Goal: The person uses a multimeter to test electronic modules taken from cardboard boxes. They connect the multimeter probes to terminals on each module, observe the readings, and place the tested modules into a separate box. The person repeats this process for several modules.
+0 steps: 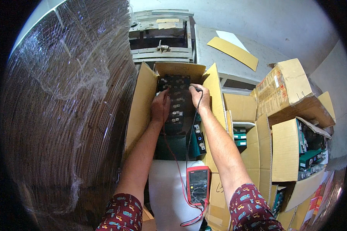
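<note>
Your left hand (160, 106) pinches the red probe and your right hand (200, 97) the black probe, fingers closed narrow on each, both pressed onto the battery cells (176, 101) deep in the open cardboard box (142, 104). The multimeter (197, 185) lies near you on white foam (165, 192), its 2 leads trailing up between your forearms. A shrink-wrapped pallet stack (65, 107) crowds the left, and more open cartons (287, 150) stand right.

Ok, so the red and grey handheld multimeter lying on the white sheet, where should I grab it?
Probably grip the red and grey multimeter across its long red sides near the upper, display end, coming from above. It lies flat, face up, on the white sheet, and its red and black leads leave the lower end.
</note>
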The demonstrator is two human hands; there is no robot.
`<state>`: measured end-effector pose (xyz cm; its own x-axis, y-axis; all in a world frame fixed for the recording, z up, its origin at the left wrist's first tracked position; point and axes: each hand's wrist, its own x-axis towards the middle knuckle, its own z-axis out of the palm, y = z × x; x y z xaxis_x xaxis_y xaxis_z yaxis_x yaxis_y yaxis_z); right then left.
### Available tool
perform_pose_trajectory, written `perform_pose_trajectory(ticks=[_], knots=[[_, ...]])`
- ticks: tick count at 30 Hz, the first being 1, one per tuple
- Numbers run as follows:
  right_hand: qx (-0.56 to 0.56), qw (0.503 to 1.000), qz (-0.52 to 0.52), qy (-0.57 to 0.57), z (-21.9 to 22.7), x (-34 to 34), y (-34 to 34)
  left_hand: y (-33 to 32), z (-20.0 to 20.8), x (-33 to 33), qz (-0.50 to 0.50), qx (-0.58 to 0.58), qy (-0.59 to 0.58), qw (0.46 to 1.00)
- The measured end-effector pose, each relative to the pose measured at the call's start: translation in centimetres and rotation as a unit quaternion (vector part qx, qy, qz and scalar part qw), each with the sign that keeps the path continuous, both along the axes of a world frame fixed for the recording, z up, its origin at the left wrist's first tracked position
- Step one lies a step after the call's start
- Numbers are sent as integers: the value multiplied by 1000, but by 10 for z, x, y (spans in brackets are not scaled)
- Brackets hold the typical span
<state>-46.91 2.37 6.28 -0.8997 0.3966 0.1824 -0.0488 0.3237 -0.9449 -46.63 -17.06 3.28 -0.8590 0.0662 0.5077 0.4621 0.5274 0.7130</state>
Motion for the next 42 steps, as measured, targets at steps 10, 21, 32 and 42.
perform_pose_trajectory(ticks=[10,21,32,42], knots=[[34,999,12,-20,5,5,-3,-2,-5,-3,-4,9,7,1000],[24,999,17,-43,9,8,-6,-4,-9,-3,4,-8,13,1000],[155,987,24,23,-21,-13,11,-2,-26,-14,10,-69,40,997],[134,987,-5,84,-16,-21,-5,-14,-30,-28,-13,-25,64,998]])
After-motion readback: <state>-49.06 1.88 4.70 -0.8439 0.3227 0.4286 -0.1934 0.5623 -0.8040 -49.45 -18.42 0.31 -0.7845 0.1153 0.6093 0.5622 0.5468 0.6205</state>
